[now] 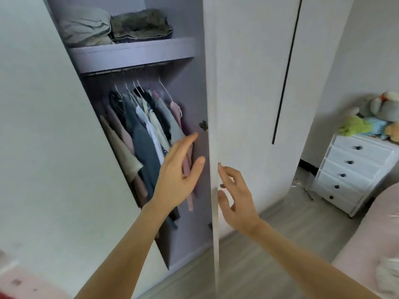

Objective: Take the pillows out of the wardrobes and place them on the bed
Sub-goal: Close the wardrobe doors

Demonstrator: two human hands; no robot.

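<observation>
A white wardrobe stands open in front of me, its door point(216, 147) swung out edge-on. On the upper shelf point(133, 50) lie a pale green bundle that looks like a pillow or folded bedding point(86, 26) and a darker olive folded blanket point(140, 23). My left hand point(179, 173) is open, reaching into the compartment in front of the hanging clothes point(142, 134). On the other side of the door edge my right hand point(235, 197) has its fingers spread, close to the edge. A corner of the pink bed point(373, 240) shows at lower right.
A white chest of drawers point(349, 171) stands at the right with soft toys point(375, 117) on top. The grey wood floor point(269, 244) lies between wardrobe and bed. A second closed wardrobe door with a dark handle strip point(285, 72) is to the right.
</observation>
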